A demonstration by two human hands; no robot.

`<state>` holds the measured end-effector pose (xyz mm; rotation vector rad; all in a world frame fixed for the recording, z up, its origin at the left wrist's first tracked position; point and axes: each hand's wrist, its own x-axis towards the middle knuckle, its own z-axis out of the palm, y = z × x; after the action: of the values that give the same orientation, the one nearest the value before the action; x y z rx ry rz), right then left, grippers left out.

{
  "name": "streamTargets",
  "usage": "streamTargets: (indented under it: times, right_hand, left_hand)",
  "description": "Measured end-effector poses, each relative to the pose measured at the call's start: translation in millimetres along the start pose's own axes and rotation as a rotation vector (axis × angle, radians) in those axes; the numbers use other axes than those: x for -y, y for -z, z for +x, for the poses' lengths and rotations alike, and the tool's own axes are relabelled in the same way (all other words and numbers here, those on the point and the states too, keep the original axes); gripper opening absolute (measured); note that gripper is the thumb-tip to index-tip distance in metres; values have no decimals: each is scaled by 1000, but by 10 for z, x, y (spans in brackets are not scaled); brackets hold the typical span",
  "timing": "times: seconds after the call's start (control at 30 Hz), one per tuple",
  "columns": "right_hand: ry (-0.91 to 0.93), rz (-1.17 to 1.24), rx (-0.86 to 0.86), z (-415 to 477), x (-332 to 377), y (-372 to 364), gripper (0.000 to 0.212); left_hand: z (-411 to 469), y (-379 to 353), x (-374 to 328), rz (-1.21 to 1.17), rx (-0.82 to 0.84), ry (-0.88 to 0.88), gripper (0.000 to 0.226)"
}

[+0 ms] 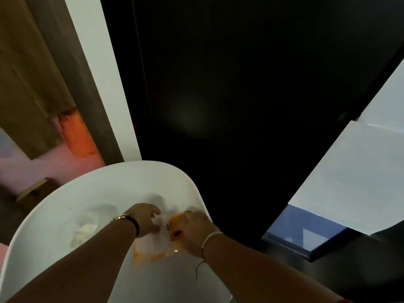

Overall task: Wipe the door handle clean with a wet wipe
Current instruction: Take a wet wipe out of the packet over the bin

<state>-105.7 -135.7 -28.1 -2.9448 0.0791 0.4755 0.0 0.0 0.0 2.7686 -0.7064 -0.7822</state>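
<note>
An orange wet wipe pack (175,226) lies on a white rounded table (122,178) at the bottom of the view. My right hand (196,230), with a bead bracelet at the wrist, grips the pack's right side. My left hand (144,217), with a watch on the wrist, reaches over the pack's left end with fingers and thumb apart. Blur hides whether a wipe is between them. A tall black door (229,84) stands beyond the table. I cannot make out its handle in the dark.
Crumpled white wipes (84,230) lie on the table left of my left arm. A white door frame (102,79) and a brown wall run along the left. A white slab (354,180) with a blue-lit panel under it juts in from the right.
</note>
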Motion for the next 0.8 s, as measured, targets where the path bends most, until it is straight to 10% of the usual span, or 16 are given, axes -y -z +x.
streamTargets:
  times: [0.4,0.8]
  right_hand:
    - [23,-101,88,-8,5,200,33]
    - [-277,383,-610,-451,-565,1317,57]
  left_hand:
    - [93,435,-136,-285,-45,8,21]
    - [-15,1018,-1574,-394,-199,-329,34]
